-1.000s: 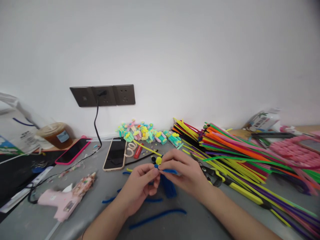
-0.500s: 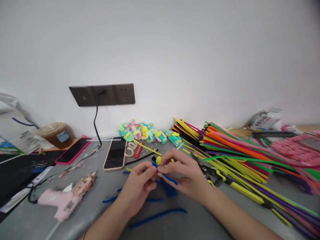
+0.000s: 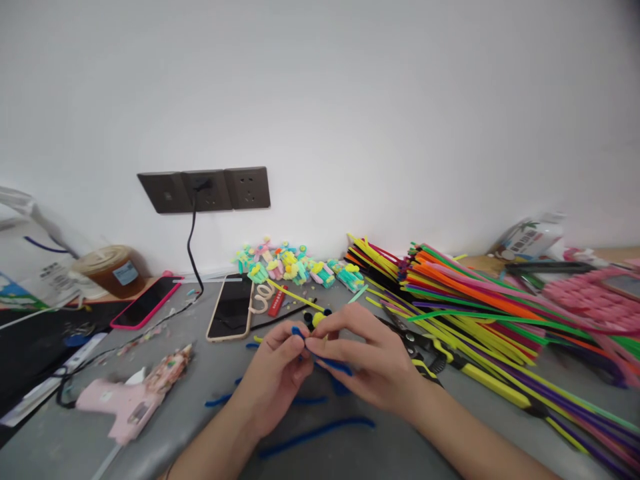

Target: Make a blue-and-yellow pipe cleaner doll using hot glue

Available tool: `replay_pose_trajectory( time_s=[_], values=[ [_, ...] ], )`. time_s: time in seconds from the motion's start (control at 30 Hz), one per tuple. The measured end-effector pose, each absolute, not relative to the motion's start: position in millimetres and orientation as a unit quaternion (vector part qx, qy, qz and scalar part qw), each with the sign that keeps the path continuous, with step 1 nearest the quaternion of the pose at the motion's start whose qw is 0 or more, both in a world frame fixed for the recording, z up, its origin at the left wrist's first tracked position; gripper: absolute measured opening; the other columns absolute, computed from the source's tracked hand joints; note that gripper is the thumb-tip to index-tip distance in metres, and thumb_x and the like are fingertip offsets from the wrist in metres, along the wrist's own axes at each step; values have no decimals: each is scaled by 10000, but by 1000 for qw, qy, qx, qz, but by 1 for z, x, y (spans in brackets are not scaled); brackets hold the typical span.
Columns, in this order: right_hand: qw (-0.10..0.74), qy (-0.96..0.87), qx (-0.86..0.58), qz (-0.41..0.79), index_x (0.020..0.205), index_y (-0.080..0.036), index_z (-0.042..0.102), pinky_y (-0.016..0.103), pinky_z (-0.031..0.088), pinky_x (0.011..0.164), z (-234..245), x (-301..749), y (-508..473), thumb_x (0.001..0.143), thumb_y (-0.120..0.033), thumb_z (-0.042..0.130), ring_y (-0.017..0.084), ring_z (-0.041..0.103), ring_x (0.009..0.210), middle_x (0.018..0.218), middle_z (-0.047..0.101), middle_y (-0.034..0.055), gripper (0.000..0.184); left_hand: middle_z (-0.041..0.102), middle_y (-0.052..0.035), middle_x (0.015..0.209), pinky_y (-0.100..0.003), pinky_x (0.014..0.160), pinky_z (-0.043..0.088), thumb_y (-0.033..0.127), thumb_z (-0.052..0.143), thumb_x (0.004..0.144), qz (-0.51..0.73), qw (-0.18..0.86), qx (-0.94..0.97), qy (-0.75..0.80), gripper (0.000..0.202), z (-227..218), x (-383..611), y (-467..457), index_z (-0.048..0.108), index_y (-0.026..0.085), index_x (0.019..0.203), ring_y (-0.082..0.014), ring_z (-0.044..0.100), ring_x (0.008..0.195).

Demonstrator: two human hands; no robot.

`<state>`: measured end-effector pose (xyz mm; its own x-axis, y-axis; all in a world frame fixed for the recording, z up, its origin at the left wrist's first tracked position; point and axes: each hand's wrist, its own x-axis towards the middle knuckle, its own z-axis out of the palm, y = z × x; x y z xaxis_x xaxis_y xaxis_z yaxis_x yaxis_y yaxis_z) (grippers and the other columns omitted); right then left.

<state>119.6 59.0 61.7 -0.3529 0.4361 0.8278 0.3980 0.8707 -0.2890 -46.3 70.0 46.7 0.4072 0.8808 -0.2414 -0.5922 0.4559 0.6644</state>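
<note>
Head: fingers pinch blue stem; cup label unreadable.

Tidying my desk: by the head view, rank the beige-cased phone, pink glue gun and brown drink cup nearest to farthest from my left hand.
1. Beige-cased phone, just beyond the left hand.
2. Pink glue gun, farther left.
3. Brown drink cup, far left, by wall.
</note>
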Motion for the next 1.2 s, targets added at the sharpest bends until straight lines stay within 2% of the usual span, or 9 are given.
replay_pose_trajectory(
  time_s=[0.2,0.53,0.63,0.83,1.0,1.2],
  values=[
    [508,-824,-248,32,923,-212,654,294,482,704,62,120,57,875,-64,577,159,619,789,870,667,57,173,546,26,587,-155,479,287,396,928,527,437,802,285,290,355,45,-47,71,698,146,631,-51,411,542],
    [485,-798,-282,220,902,-196,607,324,483,780,67,123,62,902,-104,552,190,579,887,910,613,68,107,576,-2,536,-212,478,214,457,882,577,373,740,447,337,387,40,-52,78,693,120,592,-57,364,481],
    [467,-780,-275,313,879,-191,604,324,488,808,70,125,63,937,-178,560,182,585,896,934,602,69,74,596,-11,544,-217,481,227,450,876,580,353,733,469,343,371,40,-54,78,702,122,595,-64,378,482],
    [400,-756,-262,446,892,-172,634,350,461,898,68,132,69,932,-390,612,197,584,980,993,603,78,223,576,0,522,-225,472,218,391,864,600,287,761,481,327,308,41,-57,78,703,129,579,-53,342,450],
    [356,-758,-298,458,899,-174,665,336,466,836,69,138,71,896,-482,630,183,564,888,938,613,56,311,600,-8,545,-226,477,221,374,839,640,253,756,505,331,281,37,-60,80,710,127,604,-59,356,458],
    [367,-734,-341,459,794,-165,616,280,422,699,67,138,75,883,-524,624,151,507,748,785,571,10,369,651,-27,596,-210,497,311,444,790,704,293,724,517,350,324,40,-56,80,705,134,661,-80,443,492]
  ],
)
